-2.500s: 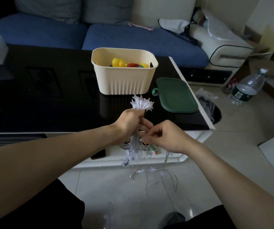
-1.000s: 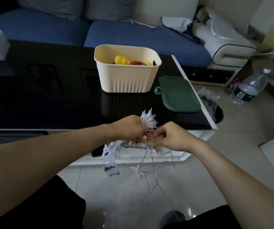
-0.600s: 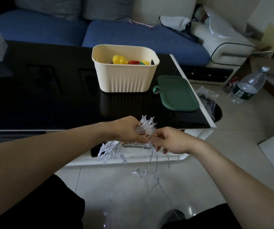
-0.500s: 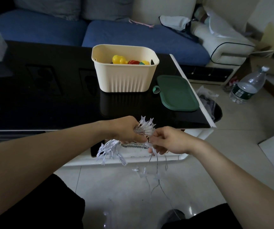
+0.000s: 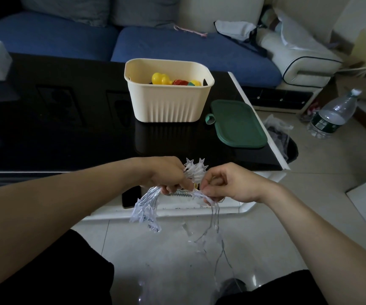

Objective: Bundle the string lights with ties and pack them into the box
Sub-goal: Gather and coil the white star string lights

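Clear plastic string lights (image 5: 194, 172) are gripped mid-bundle in the left hand (image 5: 166, 172), low in front of the desk (image 5: 67, 128), so the loops are kept gathered. A loose strand is pinched by the right hand (image 5: 228, 183), seemingly for wrapping. The cream box (image 5: 169, 102) is left open, lid (image 5: 238, 124) beside it.

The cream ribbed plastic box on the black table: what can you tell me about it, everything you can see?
The cream ribbed plastic box is a rounded rectangular tub with vertical ribs on its walls and a smooth rolled rim. It stands upright and open on the glossy black table, near its right end. Inside lie yellow and red toy-like pieces. Its flat green lid lies beside it on the right, apart from it. Neither hand touches it.
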The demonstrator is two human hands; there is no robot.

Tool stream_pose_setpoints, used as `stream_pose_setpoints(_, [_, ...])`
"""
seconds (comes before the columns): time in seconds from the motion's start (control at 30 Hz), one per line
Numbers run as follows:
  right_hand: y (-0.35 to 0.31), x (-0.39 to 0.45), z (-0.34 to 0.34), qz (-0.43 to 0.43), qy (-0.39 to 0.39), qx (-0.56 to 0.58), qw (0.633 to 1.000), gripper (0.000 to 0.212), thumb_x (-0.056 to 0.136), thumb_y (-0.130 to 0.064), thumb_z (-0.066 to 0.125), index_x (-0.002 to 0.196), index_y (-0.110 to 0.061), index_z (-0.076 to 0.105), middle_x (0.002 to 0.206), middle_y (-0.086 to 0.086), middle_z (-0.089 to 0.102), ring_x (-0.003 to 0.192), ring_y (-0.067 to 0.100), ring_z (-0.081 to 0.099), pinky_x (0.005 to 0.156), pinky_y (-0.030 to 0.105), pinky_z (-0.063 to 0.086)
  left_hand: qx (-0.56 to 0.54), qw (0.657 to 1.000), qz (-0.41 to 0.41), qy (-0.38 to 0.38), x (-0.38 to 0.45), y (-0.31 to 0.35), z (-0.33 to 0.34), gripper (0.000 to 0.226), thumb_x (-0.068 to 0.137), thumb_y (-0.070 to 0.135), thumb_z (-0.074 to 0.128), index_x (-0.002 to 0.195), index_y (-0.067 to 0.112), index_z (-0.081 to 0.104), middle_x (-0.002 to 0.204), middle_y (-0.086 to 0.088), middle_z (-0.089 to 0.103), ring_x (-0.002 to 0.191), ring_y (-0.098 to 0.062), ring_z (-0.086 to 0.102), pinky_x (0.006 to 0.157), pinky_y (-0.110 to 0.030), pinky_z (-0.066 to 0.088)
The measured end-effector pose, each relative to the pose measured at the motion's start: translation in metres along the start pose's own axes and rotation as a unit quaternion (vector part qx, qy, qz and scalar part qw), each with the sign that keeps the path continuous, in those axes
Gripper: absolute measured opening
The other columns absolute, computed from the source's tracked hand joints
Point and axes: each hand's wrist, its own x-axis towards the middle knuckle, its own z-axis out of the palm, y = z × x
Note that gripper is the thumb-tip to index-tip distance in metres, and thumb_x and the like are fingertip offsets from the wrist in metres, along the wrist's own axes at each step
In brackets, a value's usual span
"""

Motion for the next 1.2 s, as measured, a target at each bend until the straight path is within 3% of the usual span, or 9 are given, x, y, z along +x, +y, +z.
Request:
stream_pose_setpoints(0.23, [-0.002, -0.001, -0.001, 0.000, 0.012, -0.028, 1.000, 0.012, 0.084, -0.008, 0.079, 0.092, -0.016, 0.073, 0.081, 0.005, 0.077, 0.079, 0.018, 0.073, 0.088, 0.052, 0.056, -0.020, 1.000, -0.002, 0.000, 0.002, 0.000, 0.002, 0.036, 0.094, 0.015, 0.063, 0.063, 0.013, 0.045, 0.053, -0.001, 0.039, 0.047, -0.013, 0.034, 0.051, -0.027, 0.032])
stream_pose_setpoints(0.4, [-0.004, 0.001, 0.005, 0.011, 0.003, -0.042, 0.999, 0.009, 0.085, -0.012, 0.079, 0.093, -0.011, 0.074, 0.080, 0.007, 0.077, 0.075, 0.017, 0.074, 0.080, 0.034, 0.059, 0.026, 1.000, 0.004, -0.001, 0.002, -0.001, 0.005, 0.029, 0.086, 0.024, 0.075, 0.073, 0.013, 0.051, 0.062, -0.001, 0.039, 0.055, -0.014, 0.034, 0.054, -0.027, 0.034])
stream_pose_setpoints(0.6, [-0.004, 0.000, 0.006, 0.034, -0.003, 0.012, 0.999, 0.009, 0.093, -0.012, 0.069, 0.094, -0.004, 0.072, 0.083, 0.013, 0.077, 0.080, 0.029, 0.075, 0.082, 0.037, 0.060, 0.054, 0.998, 0.012, 0.030, 0.001, -0.001, 0.005, 0.019, 0.081, 0.017, 0.079, 0.077, 0.012, 0.060, 0.062, 0.002, 0.050, 0.058, -0.013, 0.045, 0.053, -0.022, 0.042])
stream_pose_setpoints(0.8, [-0.005, -0.002, 0.008, 0.062, 0.009, 0.040, 0.997, 0.007, 0.095, -0.009, 0.067, 0.092, -0.003, 0.069, 0.081, 0.014, 0.075, 0.081, 0.031, 0.075, 0.087, 0.049, 0.058, 0.037, 0.997, 0.040, 0.050, 0.000, 0.000, 0.007, 0.019, 0.081, 0.018, 0.079, 0.083, 0.008, 0.063, 0.076, -0.010, 0.055, 0.070, -0.023, 0.047, 0.053, -0.026, 0.041])
stream_pose_setpoints(0.93, [-0.006, -0.003, 0.005, 0.059, 0.013, 0.021, 0.998, 0.009, 0.093, -0.007, 0.070, 0.096, 0.001, 0.072, 0.089, 0.018, 0.076, 0.081, 0.024, 0.074, 0.087, 0.050, 0.059, 0.028, 0.998, 0.037, 0.052, 0.000, -0.001, 0.008, 0.022, 0.083, 0.024, 0.079, 0.086, 0.009, 0.064, 0.076, -0.010, 0.052, 0.066, -0.022, 0.044, 0.051, -0.024, 0.040])
stream_pose_setpoints(1.03, [-0.008, -0.003, 0.004, 0.047, 0.013, -0.006, 0.999, 0.009, 0.091, -0.008, 0.072, 0.095, -0.001, 0.074, 0.088, 0.015, 0.077, 0.081, 0.022, 0.074, 0.086, 0.046, 0.060, 0.026, 0.998, 0.019, 0.047, 0.000, -0.002, 0.008, 0.024, 0.083, 0.025, 0.079, 0.082, 0.010, 0.061, 0.061, -0.005, 0.043, 0.049, -0.014, 0.036, 0.046, -0.022, 0.035])
stream_pose_setpoints(1.2, [-0.007, -0.002, 0.007, 0.050, 0.021, 0.011, 0.998, 0.006, 0.094, -0.005, 0.066, 0.095, -0.001, 0.071, 0.087, 0.011, 0.078, 0.077, 0.026, 0.075, 0.073, 0.039, 0.057, 0.011, 0.999, 0.009, 0.042, 0.001, 0.000, 0.007, 0.032, 0.086, 0.021, 0.076, 0.069, 0.012, 0.050, 0.051, 0.000, 0.031, 0.042, -0.013, 0.026, 0.043, -0.022, 0.027])
